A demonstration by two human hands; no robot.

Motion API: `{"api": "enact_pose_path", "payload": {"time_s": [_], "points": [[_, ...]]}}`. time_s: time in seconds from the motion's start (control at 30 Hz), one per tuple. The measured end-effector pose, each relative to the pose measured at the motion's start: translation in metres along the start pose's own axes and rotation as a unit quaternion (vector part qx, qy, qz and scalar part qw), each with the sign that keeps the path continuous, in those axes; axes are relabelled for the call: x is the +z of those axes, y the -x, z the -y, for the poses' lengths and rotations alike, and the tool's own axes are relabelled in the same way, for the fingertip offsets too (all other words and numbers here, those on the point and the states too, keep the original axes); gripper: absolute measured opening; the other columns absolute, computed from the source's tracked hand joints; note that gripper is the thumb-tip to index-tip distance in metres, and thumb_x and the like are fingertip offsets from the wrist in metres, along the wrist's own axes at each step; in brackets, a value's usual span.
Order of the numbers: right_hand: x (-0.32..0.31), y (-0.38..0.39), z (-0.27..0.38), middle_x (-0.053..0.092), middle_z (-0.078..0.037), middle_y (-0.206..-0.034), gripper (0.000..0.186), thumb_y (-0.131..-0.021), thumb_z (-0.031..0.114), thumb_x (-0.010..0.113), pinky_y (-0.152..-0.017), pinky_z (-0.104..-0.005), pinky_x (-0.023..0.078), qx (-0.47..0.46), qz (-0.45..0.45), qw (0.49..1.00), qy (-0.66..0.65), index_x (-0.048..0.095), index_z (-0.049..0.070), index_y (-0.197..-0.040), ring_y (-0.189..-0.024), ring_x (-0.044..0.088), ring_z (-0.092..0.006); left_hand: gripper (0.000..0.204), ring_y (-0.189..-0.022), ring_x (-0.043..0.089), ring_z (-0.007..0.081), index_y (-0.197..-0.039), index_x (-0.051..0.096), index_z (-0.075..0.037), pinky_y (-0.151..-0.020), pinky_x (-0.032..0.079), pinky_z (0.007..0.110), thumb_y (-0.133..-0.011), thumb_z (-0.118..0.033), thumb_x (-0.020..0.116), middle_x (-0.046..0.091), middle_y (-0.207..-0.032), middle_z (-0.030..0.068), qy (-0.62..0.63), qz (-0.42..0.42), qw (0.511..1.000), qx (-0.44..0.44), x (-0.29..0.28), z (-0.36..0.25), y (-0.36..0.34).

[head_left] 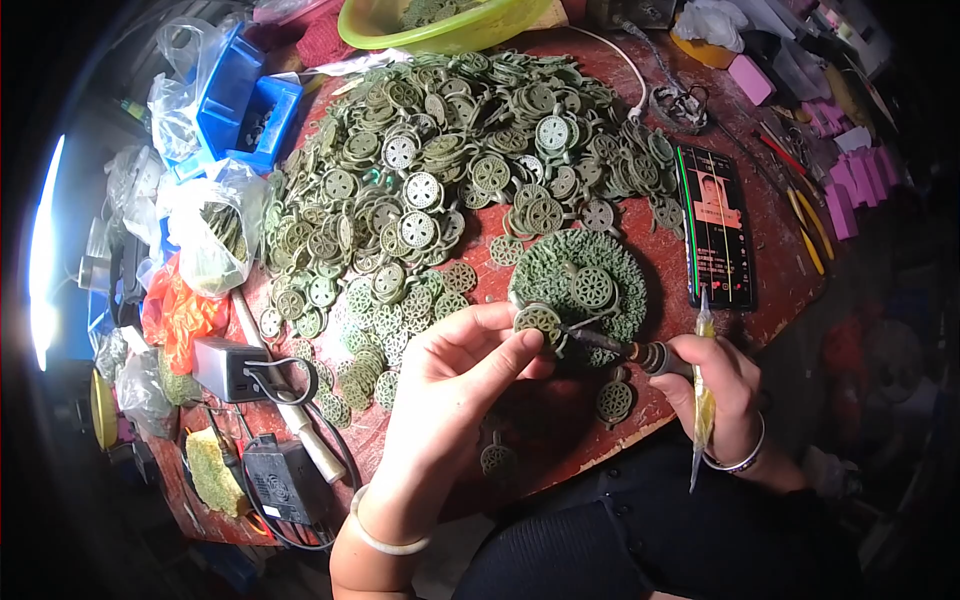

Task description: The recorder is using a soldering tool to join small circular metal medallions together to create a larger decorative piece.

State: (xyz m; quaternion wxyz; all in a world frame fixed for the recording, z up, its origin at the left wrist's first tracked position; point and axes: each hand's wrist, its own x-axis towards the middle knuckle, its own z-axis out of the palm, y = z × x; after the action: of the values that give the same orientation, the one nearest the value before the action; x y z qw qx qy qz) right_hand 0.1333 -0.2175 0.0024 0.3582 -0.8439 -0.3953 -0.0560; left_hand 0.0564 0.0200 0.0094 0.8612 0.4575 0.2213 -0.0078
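Observation:
Between the thumb and fingers of my left hand (445,365) is a small round openwork green disc (537,319) with a loop. My right hand (728,392) grips a soldering iron (655,357) with a dark handle; its thin tip reaches the disc's edge, though I cannot tell if they touch. A slim pointed tool wrapped in yellow (703,395) also sits among the right hand's fingers. Just beyond lies a round, crumbly-looking green pad (622,262) with another openwork disc (591,287) on top. Near the table's front edge rests a similar disc (614,402).
A large heap of green discs (430,150) covers the back of the red table (690,395). A lit phone (716,225) lies at right, with pliers (808,230) beyond. Blue bins (262,120), plastic bags (215,225), a grey box (228,368) and cables are at left. Behind stands a yellow-green basin (450,35).

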Motion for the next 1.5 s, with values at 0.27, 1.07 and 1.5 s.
{"api": "enact_pose_path", "payload": {"time_s": [0.27, 1.07, 1.5], "points": [[0.002, 0.000, 0.000, 0.062, -0.013, -0.075, 0.033, -0.076, 0.012, 0.082, -0.057, -0.0376, 0.050, -0.006, 0.000, 1.000, -0.002, 0.061, 0.001, -0.098, -0.065, 0.063, -0.0309, 0.018, -0.078, 0.066, 0.0119, -0.108, 0.066, 0.002, -0.076, 0.053, 0.025, -0.090, -0.002, 0.068, 0.072, -0.093, 0.0069, 0.001, -0.004, 1.000, 0.003, -0.001, -0.001, 0.003], [-0.020, 0.015, -0.015, 0.060, -0.012, -0.076, 0.033, -0.076, 0.015, 0.082, -0.054, -0.0380, 0.049, -0.005, 0.024, 0.998, 0.066, 0.062, 0.001, -0.098, -0.062, 0.062, -0.0296, 0.013, -0.079, 0.068, 0.0164, -0.102, 0.067, 0.001, -0.074, 0.055, 0.028, -0.089, 0.001, 0.066, 0.072, -0.094, 0.0093, -0.037, -0.011, 0.999, 0.017, 0.004, 0.000, 0.001], [-0.017, 0.010, -0.015, 0.059, -0.013, -0.074, 0.031, -0.078, 0.011, 0.081, -0.056, -0.0369, 0.048, 0.012, -0.015, 0.999, -0.029, 0.059, 0.000, -0.097, -0.062, 0.061, -0.0298, 0.019, -0.080, 0.065, 0.0125, -0.109, 0.065, 0.005, -0.075, 0.053, 0.024, -0.090, 0.002, 0.067, 0.070, -0.095, 0.0076, -0.073, 0.006, 0.997, 0.039, 0.003, 0.000, 0.004]]}}
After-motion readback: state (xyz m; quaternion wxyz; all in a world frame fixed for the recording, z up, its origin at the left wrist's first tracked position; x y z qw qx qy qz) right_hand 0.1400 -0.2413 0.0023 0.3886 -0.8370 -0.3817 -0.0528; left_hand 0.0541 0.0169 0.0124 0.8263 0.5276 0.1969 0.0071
